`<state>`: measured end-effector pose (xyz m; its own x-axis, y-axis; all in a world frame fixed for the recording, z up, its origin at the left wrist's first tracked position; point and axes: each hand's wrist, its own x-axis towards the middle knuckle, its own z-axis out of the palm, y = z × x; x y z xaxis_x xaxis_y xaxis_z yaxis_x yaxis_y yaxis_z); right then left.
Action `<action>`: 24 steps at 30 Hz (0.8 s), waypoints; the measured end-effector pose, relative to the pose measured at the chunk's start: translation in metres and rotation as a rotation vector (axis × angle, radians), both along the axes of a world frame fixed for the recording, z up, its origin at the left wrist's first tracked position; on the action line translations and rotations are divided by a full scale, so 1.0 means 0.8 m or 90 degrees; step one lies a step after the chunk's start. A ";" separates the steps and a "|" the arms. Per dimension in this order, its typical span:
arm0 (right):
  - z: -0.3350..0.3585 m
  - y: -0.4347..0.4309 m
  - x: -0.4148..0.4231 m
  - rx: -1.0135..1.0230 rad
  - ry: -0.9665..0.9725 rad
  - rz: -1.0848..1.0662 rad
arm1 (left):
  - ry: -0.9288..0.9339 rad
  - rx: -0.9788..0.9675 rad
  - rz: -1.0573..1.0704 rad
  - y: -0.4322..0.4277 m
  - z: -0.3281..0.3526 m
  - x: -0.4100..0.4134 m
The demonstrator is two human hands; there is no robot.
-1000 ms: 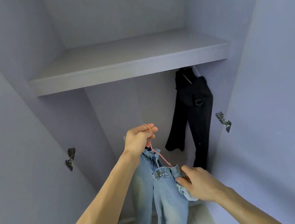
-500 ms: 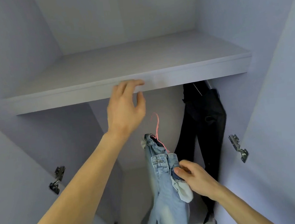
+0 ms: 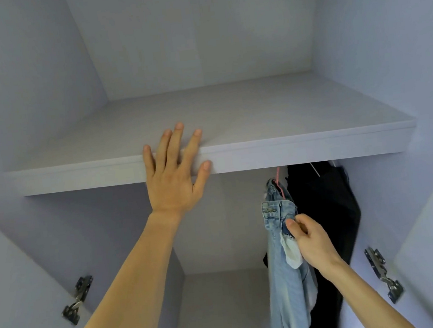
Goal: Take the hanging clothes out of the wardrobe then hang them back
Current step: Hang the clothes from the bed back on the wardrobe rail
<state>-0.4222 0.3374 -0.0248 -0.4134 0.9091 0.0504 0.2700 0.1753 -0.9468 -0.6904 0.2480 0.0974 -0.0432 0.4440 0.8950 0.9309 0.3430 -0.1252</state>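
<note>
- My left hand (image 3: 170, 175) lies flat on the front edge of the shelf (image 3: 303, 147), fingers straight and spread, holding nothing
- My right hand (image 3: 312, 242) pinches the light blue jeans (image 3: 282, 278) just below the waistband, thumb and fingers curled on the denim
- The jeans hang from a pink hanger (image 3: 280, 183) under the shelf's right side, touching the black trousers (image 3: 324, 205); the hook is hidden behind the shelf edge

Hanging under the shelf (image 3: 303, 149), right side: light-blue jeans (image 3: 285, 291) on a pink hanger (image 3: 281, 188), legs down, white pocket lining turned out, pinched there by the right hand (image 3: 312, 242). Just right, touching: black trousers (image 3: 326, 204), hanging likewise.
</note>
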 end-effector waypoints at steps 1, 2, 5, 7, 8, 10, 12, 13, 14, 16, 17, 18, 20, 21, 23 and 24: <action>0.003 0.008 -0.001 0.016 0.000 -0.009 | 0.013 0.020 0.004 0.003 -0.003 -0.003; 0.006 0.014 -0.003 0.033 -0.002 -0.016 | 0.028 0.035 0.008 0.005 -0.004 -0.006; 0.012 0.032 -0.006 0.076 -0.011 -0.029 | 0.053 0.058 0.005 0.012 -0.004 -0.011; 0.017 0.044 -0.011 0.098 -0.016 -0.037 | 0.054 0.073 0.003 0.014 -0.005 -0.010; 0.019 0.050 -0.013 0.107 -0.022 -0.039 | 0.049 0.077 0.001 0.015 -0.005 -0.009; 0.020 0.058 -0.020 0.115 -0.041 -0.036 | 0.043 0.079 0.004 0.015 -0.006 -0.008; 0.013 0.057 -0.026 0.103 -0.047 -0.034 | 0.039 0.076 0.007 0.016 -0.005 -0.006; 0.007 0.052 -0.027 0.098 -0.038 -0.040 | 0.036 0.074 0.006 0.016 -0.005 -0.006; 0.002 0.046 -0.026 0.096 -0.019 -0.051 | 0.035 0.073 0.006 0.016 -0.005 -0.006; -0.001 0.034 -0.024 0.093 0.030 -0.074 | 0.037 0.076 0.011 0.017 -0.005 -0.006; 0.002 0.030 -0.023 0.092 0.050 -0.083 | 0.037 0.077 0.011 0.017 -0.004 -0.007; 0.006 0.030 -0.024 0.096 0.061 -0.090 | 0.039 0.078 0.012 0.017 -0.004 -0.008; 0.017 0.037 -0.029 0.108 0.055 -0.088 | 0.044 0.082 0.013 0.017 -0.004 -0.009; 0.022 0.043 -0.032 0.112 0.043 -0.084 | 0.042 0.082 0.013 0.017 -0.004 -0.009; 0.025 0.060 -0.038 0.107 0.004 -0.085 | 0.037 0.077 0.011 0.016 -0.005 -0.009; 0.023 0.068 -0.042 0.106 -0.023 -0.083 | 0.037 0.075 0.012 0.016 -0.006 -0.008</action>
